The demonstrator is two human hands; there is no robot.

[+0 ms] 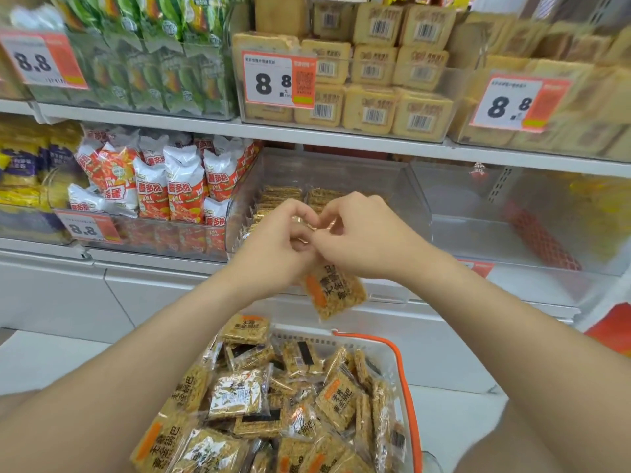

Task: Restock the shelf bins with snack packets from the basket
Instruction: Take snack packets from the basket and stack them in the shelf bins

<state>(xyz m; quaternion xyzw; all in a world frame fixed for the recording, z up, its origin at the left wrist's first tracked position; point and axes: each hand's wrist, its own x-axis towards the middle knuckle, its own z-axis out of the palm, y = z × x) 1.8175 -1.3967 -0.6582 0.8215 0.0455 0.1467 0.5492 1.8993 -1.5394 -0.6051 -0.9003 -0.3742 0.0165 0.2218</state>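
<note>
A white basket with an orange rim (404, 377) sits low in front of me, full of several clear-wrapped golden rice-cracker packets (239, 394). My left hand (276, 247) and my right hand (362, 240) meet in front of a clear shelf bin (403, 206), fingers curled together at the top of one cracker packet (333, 293). That packet hangs down below both hands. Inside the bin, behind my hands, stand rows of the same packets (283, 196).
Left of that bin is a bin of red-and-white snack bags (177, 192). To the right a clear bin (512, 227) holds a red mesh item. The upper shelf carries green packets, tan cracker blocks (372, 107) and 8.8 price tags (278, 80).
</note>
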